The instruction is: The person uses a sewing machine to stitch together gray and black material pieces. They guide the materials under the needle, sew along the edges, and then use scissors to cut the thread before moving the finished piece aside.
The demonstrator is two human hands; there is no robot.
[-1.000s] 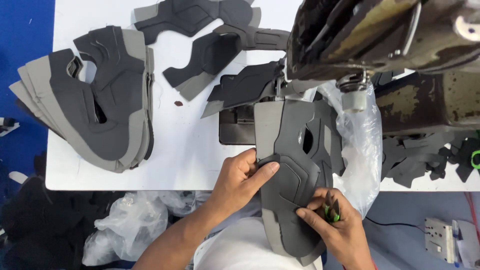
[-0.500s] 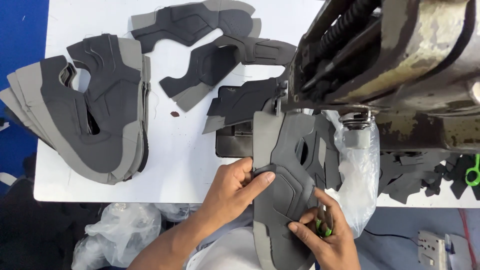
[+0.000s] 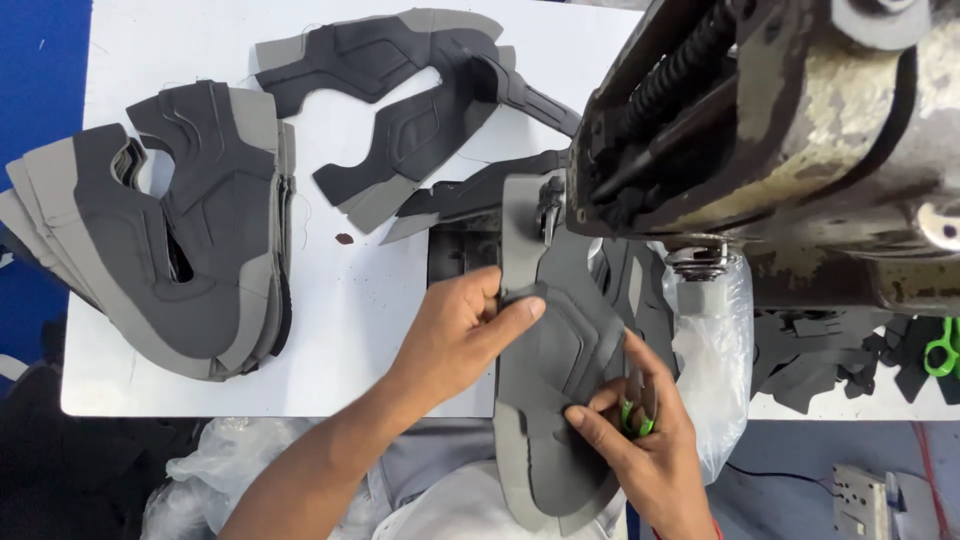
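Right hand (image 3: 640, 455) nearest, low in frame — fingers curled shut around a small green snipper (image 3: 632, 418), fingertips also pressing the near end of the grey shoe-upper panel (image 3: 560, 400). Probably kept in the palm so it stays ready while the hand also steadies the piece. Left hand (image 3: 455, 335) just beyond, thumb and fingers pinched closed on the panel's left edge, likely steering it toward the needle. Panel itself flat across the table's near edge, near end overhanging toward the lap, far end tucked under the sewing machine head (image 3: 760, 140). Two-tone look: dark charcoal face with raised moulded ridges, lighter grey border along the left and bottom, curved outline, seemingly soft and flexible. Crumpled clear plastic bag (image 3: 705, 370) just right of the panel, hanging off the table edge. White table (image 3: 370, 330) under everything. Left of the hands, well apart, a fanned stack of similar grey panels (image 3: 170, 240) — apparently within reach for picking. Farther back, loose dark cut pieces (image 3: 400, 90) lying singly, overlapping a little. Far right, dark offcuts (image 3: 830, 360) heaped below the machine, green scissors (image 3: 938, 348) beside them. Whether the needle is down — hidden by the machine head, cannot tell.
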